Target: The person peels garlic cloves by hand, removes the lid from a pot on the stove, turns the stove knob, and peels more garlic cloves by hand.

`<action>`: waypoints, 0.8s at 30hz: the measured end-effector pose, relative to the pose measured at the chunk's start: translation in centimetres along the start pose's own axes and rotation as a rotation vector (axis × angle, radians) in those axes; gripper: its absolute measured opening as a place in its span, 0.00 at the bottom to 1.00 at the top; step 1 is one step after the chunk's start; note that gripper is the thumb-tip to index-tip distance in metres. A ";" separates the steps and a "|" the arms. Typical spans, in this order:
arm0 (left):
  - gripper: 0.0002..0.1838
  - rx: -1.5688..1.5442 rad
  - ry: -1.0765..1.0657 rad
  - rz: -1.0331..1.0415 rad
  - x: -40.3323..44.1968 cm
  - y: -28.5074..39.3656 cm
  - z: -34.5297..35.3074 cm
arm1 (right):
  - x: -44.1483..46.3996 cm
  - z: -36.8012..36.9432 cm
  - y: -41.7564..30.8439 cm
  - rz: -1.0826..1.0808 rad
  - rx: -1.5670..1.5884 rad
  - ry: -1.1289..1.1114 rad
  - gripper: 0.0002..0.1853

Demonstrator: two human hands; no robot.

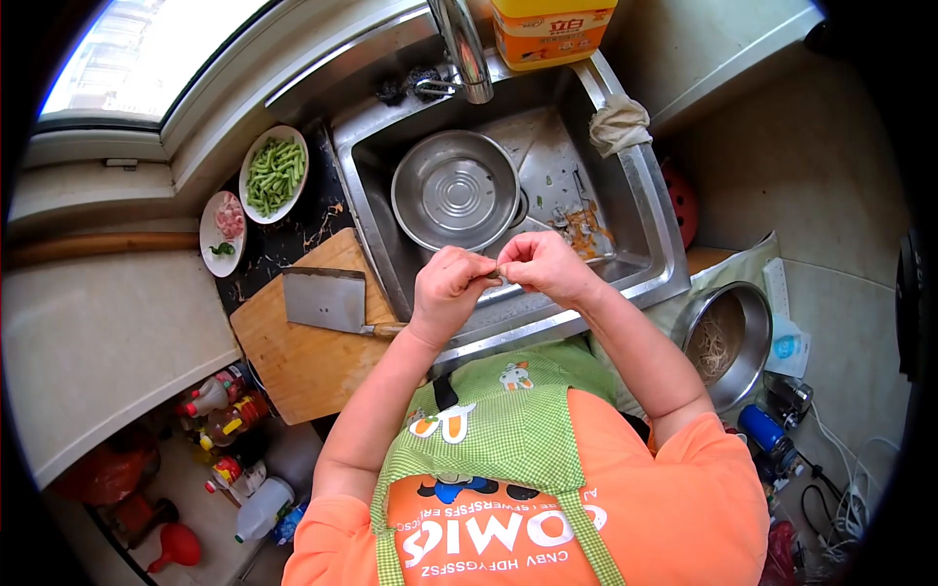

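Over the front edge of the sink (666, 210), my left hand (451, 290) and my right hand (549, 269) meet with fingertips pinched together. A small brownish bit (495, 275) shows between them, too small to name. Behind the hands, a round metal pot (459, 190) sits in the basin, its inside looking bare. To the left of my left hand, a cleaver (327, 300) lies flat on a wooden cutting board (283, 356), with its handle pointing toward my wrist.
A plate of cut green beans (276, 176) and a plate with pink chopped meat (230, 217) stand at the left. Orange peelings (584, 227) lie in the basin under the faucet (461, 49). At right is a metal bowl (757, 327) with pale strands; behind, a yellow detergent jug (552, 34).
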State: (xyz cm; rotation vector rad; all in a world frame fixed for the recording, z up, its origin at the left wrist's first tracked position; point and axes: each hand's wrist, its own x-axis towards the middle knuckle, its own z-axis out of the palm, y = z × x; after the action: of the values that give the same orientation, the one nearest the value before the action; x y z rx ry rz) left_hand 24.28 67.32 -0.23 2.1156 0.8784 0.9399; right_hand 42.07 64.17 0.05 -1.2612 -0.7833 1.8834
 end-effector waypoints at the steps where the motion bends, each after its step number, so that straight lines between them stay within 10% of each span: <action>1: 0.13 -0.014 0.006 -0.018 0.0 0.0 0.0 | 0.0 0.0 0.0 0.000 0.009 0.007 0.02; 5: 0.13 -0.043 0.005 -0.055 -0.2 0.2 0.2 | 0.1 0.5 0.5 -0.090 -0.068 0.085 0.02; 7: 0.11 -0.603 0.041 -0.588 -0.8 0.5 0.6 | -0.2 0.6 0.0 -0.093 -0.039 0.087 0.02; 14: 0.10 -1.469 0.117 -0.900 -1.5 -0.2 -1.0 | -0.9 -1.2 -0.8 -0.166 0.019 0.079 0.05; 16: 0.11 -1.480 0.123 -0.888 -1.8 -0.5 -1.1 | 0.1 -2.1 0.8 -0.217 -0.158 0.110 0.06; 18: 0.12 -1.297 0.105 -0.945 -1.7 -0.3 -1.3 | 0.5 -2.6 1.6 -0.644 -1.146 0.368 0.05; 24: 0.12 -0.908 0.039 -0.956 -1.3 0.9 -1.0 | -0.5 -0.7 -0.1 -0.617 -1.132 0.420 0.03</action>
State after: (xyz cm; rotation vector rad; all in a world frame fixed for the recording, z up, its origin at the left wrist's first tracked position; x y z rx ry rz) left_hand 23.03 66.07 0.52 0.7533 1.0441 0.6434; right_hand 42.87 63.91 0.12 -1.6699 -1.8353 0.5635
